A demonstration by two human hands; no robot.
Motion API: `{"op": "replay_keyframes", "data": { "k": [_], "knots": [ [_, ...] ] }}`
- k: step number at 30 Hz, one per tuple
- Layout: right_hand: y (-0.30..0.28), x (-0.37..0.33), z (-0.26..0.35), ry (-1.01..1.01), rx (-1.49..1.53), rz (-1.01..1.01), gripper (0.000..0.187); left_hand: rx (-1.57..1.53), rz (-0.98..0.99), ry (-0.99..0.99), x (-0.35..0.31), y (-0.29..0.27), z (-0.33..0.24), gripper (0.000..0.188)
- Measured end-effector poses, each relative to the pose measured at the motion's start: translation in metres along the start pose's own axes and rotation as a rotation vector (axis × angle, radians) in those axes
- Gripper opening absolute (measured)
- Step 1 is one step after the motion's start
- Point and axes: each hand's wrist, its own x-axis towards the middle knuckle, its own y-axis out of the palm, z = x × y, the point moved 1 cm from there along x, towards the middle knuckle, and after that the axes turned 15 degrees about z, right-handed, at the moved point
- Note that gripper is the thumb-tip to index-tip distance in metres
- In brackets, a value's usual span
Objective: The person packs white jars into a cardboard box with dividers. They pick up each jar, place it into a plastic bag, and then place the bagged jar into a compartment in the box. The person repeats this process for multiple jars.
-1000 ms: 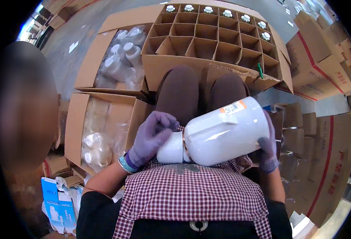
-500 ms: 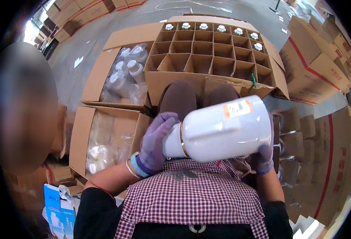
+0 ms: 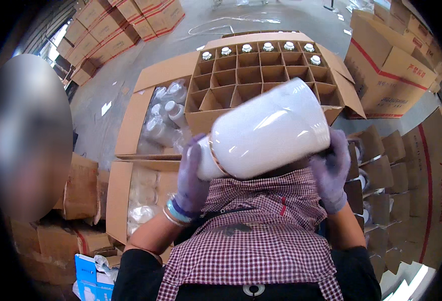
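Note:
A large glossy white bottle (image 3: 268, 133) with a thin gold ring lies tilted across my lap in the air, its base up toward the far right. My left hand (image 3: 191, 175) is wrapped round the white cap end at the lower left. At the base end, my right hand (image 3: 331, 165) is closed against the lower edge, its fingers partly behind the bottle. Beyond the bottle stands a divided carton (image 3: 201, 120). White-capped tops, such as this cap (image 3: 268, 46), show in its far row and at its right side.
To the left, an open carton (image 3: 125, 135) holds plastic-wrapped white bottles (image 3: 175, 111). Nearer, another open carton (image 3: 118, 200) holds clear plastic. Cardboard dividers (image 3: 379, 175) stand at my right, beside a tall carton (image 3: 426, 190). A blue box (image 3: 88, 273) sits lower left. Stacked cartons (image 3: 105, 32) stand far left.
The bottle has been raised and tilted, its base swinging away from me. It has turned, so its orange-and-white label no longer shows. Both hands have stayed on it. The view has shifted.

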Motion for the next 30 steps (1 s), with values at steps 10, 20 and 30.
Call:
{"op": "replay_keyframes", "data": {
  "k": [10,20,30],
  "knots": [
    [-0.039,0.054,-0.042,0.299,-0.133,-0.123,0.030,0.946,0.560,0.663,-0.023,0.025,0.009,0.049],
    [0.083,0.104,-0.015,-0.173,-0.823,0.385,0.016,0.417,-0.368,-0.129,0.050,-0.236,0.164,0.031],
    [0.086,0.135,-0.039,-0.036,-0.594,0.429,0.034,1.262,0.008,-0.945,0.094,-0.487,0.408,0.048]
  ]
}}
